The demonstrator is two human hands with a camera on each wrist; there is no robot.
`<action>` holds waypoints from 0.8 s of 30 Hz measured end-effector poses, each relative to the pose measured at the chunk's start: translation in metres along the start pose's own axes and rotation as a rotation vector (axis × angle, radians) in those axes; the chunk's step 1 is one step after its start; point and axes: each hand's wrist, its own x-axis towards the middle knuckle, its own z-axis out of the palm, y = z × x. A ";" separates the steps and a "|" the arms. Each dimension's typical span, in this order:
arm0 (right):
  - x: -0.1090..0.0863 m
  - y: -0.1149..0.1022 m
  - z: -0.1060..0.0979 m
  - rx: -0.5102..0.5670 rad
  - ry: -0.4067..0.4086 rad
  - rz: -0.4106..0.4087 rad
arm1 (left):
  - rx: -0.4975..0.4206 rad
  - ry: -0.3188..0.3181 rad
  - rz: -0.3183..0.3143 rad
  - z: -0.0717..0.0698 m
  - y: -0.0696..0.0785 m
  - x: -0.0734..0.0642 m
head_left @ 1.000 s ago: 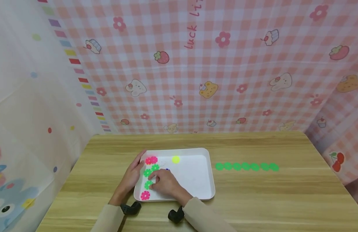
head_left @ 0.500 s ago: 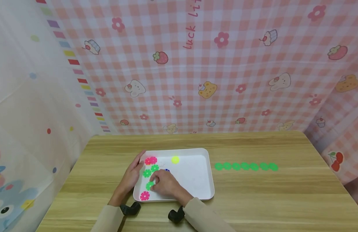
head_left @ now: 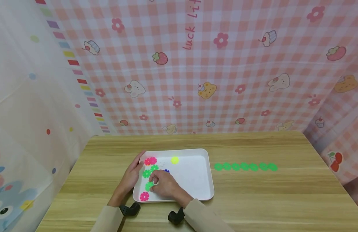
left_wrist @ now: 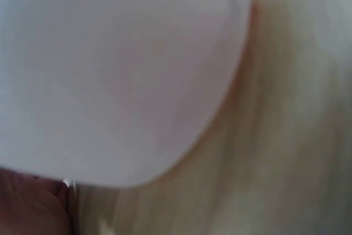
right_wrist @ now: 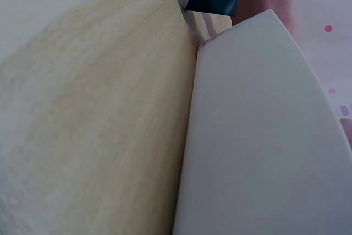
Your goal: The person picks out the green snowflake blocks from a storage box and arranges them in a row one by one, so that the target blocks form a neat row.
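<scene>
In the head view my left hand [head_left: 132, 175] grips the left side of a white tray [head_left: 209, 174], its thumb over the rim. Inside, my right hand [head_left: 165, 183] has bent fingers, with thumb and forefinger at the edge of a green notched flower disc [head_left: 148, 186]. A pink flower disc [head_left: 144, 196] lies just in front of it. Behind are two green flower discs [head_left: 146, 174] and overlapping pink flower discs [head_left: 152, 160]. A blue disc [head_left: 166, 171] is partly hidden behind the right hand. In the left wrist view, the blurred tray wall [left_wrist: 137, 81] fills much of the frame.
A yellow disc [head_left: 174, 160] and a faint white disc [head_left: 161, 164] also lie in the tray. To its right, a row of joined green discs [head_left: 245, 166] lies on the wooden table [head_left: 269, 199]. Black devices [head_left: 130, 209] sit under both wrists. A checked cloth [head_left: 179, 71] hangs behind.
The green disc at my right fingertips has shifted slightly right, along with the fingers. My left hand keeps its hold on the tray.
</scene>
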 end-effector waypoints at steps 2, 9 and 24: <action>0.000 0.001 0.000 0.001 0.000 -0.013 | 0.003 0.003 0.003 0.000 0.000 0.000; 0.000 0.001 0.001 0.042 -0.005 -0.049 | 0.013 0.010 0.004 -0.001 0.000 0.000; -0.008 -0.004 -0.016 0.137 0.044 -0.053 | -0.012 0.005 -0.031 0.000 -0.002 0.000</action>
